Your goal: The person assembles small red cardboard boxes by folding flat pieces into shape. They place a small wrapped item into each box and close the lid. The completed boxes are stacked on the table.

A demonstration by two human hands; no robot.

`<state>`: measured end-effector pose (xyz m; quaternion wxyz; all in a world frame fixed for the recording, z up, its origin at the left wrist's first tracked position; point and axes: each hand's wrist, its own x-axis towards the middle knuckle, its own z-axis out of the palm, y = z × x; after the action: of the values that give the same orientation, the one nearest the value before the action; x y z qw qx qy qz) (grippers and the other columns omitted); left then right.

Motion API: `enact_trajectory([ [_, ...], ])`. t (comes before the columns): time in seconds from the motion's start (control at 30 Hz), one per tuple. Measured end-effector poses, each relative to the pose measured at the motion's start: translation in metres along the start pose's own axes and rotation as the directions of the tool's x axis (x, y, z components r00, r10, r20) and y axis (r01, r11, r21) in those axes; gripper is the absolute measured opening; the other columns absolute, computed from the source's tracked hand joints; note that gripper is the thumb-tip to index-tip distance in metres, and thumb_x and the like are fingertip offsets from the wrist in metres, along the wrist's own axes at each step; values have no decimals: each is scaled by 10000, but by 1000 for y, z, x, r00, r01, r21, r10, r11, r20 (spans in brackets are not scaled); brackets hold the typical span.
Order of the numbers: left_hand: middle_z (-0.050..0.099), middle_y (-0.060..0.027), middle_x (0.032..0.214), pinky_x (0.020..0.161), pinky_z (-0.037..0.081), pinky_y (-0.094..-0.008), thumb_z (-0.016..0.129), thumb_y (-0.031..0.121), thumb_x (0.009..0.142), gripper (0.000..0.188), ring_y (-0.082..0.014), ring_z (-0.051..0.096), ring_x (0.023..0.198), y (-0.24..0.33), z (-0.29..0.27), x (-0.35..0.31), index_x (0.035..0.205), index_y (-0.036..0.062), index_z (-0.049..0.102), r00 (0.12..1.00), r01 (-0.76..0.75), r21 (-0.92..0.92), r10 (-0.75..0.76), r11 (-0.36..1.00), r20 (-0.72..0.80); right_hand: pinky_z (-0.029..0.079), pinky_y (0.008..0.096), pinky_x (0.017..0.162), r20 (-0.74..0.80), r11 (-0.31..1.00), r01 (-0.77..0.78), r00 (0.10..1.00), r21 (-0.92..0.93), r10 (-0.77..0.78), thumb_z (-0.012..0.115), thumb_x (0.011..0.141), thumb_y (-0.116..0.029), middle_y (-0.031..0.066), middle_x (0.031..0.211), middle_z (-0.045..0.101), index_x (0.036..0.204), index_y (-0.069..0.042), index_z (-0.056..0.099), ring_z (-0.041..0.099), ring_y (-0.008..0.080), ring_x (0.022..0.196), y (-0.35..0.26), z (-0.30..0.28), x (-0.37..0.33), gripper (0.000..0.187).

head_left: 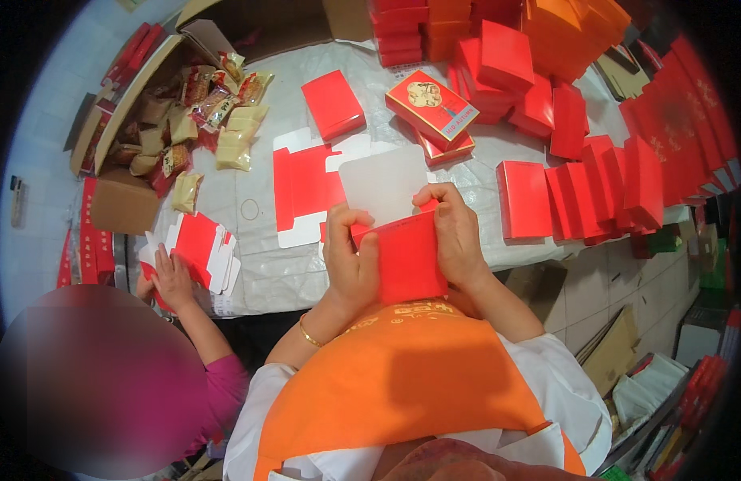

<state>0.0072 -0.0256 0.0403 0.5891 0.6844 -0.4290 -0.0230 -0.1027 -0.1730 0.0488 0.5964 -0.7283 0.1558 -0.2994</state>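
Close to my orange apron, both hands hold a red paperboard box [410,260] whose pale inner flap [382,180] stands up at its far end. My left hand [350,260] grips the left side, thumb pressed near the upper edge. On the opposite side, my right hand [459,240] is closed round the box's corner, its thumb near the flap. Just beyond lie flat red and white carton blanks [310,188], partly covered by the box and my left hand. A closed red box [333,104] lies behind them.
Wrapped pastries [242,132] spill from a cardboard box [130,200] at left. A co-worker's hand [174,280] rests on another carton blank [196,247]. A printed red box [432,104] lies at the back. Red boxes [524,200] fill the right side; orange boxes [449,36] stand behind.
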Motion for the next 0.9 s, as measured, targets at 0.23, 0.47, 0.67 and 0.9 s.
enact_trajectory([
  [0.23,570,-99,920,775,448,-315,421,364,1069,393,-216,558,839,23,-3,20,962,16,569,996,93,79,-94,992,1,497,384,696,-20,978,21,999,-205,-25,461,1032,-225,169,826,630,989,-8,566,647,320,747,-27,-10,11,245],
  [0.47,581,-118,833,675,448,-318,446,232,1039,310,-244,573,739,28,-14,20,885,5,591,998,-2,174,-7,985,55,499,376,695,39,965,-39,998,-259,51,476,1011,-192,163,800,637,1090,-5,554,648,304,720,-34,-20,6,217],
  [0.67,617,-133,877,707,473,-327,438,122,1015,258,-237,595,757,48,-12,23,885,-17,613,995,17,82,-25,997,97,493,313,785,-24,983,-134,991,-122,132,514,998,-177,105,817,616,1262,5,459,622,166,804,-34,-23,-2,325],
  [0.9,697,-131,1047,791,505,-274,472,36,1011,156,-151,645,897,38,-4,12,1030,-20,616,964,203,59,-210,978,162,485,271,863,-15,971,-115,993,210,121,561,981,-81,44,1014,624,1221,-7,529,588,109,935,9,-17,-7,254],
])
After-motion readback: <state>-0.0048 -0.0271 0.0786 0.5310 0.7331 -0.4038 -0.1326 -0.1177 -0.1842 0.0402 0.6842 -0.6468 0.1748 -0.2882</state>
